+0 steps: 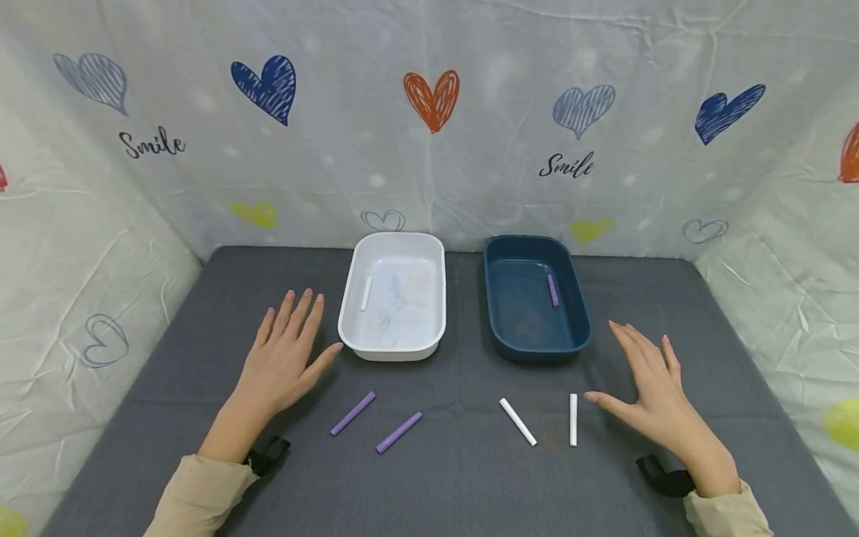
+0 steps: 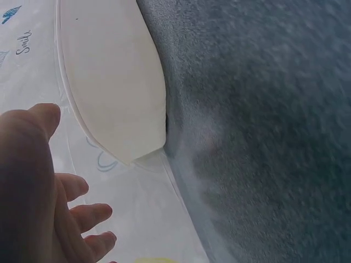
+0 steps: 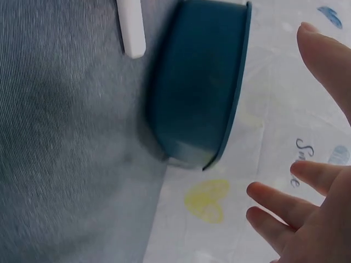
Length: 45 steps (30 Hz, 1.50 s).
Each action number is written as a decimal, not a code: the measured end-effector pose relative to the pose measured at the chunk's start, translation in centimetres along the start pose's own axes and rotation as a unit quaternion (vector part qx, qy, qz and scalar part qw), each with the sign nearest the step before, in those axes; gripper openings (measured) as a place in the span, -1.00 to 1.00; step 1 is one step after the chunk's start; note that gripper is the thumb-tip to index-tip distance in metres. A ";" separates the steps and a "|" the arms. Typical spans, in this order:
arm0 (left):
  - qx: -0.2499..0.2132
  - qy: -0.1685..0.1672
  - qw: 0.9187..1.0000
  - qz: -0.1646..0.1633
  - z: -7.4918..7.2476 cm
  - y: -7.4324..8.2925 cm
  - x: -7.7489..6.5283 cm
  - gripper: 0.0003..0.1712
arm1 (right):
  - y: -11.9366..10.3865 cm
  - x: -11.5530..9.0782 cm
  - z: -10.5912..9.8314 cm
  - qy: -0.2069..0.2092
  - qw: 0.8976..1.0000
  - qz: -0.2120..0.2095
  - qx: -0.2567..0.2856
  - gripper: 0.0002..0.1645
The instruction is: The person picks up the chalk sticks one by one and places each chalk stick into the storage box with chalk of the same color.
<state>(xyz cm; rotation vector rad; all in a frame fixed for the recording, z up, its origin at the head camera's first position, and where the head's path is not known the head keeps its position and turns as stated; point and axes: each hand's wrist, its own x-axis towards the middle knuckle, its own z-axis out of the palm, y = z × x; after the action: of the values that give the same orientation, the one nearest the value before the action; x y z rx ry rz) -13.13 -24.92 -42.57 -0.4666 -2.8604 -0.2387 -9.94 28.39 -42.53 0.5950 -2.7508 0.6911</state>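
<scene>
My left hand is held beside the white tray, fingers extended and nothing in its grasp. Its thumb tip comes close to the tray's near left corner; whether they touch I cannot tell. To the right of the dark blue tray, my right hand is spread and holds nothing. Two purple chalk sticks, one left of the other, lie in front of the white tray. A slanted white chalk stick and a straight one lie before the blue tray, the latter near my right thumb.
Inside the white tray lies a white chalk stick, and inside the blue tray a purple one. A grey cloth covers the table. Behind the trays hangs a white curtain printed with hearts.
</scene>
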 end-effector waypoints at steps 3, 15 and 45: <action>-0.002 -0.003 1.000 0.002 0.0 0.2 0.2 -0.07 | -0.3 0.0 0.5 -0.001 1.000 -0.009 0.010 0.27; -0.014 -0.014 1.000 0.009 0.7 0.8 1.0 -0.04 | -1.1 -0.9 1.9 -0.051 0.996 -0.004 0.074 0.28; -0.033 -0.079 0.996 -0.001 1.3 2.5 2.4 -0.02 | -2.5 -2.4 3.4 -0.152 0.983 0.058 0.080 0.10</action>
<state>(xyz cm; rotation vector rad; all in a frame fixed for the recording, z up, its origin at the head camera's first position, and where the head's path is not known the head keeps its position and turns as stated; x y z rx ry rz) -14.80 -21.60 -42.90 -0.5167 -3.0138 -0.3117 -7.12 25.48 -45.30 0.6249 -3.0521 0.9253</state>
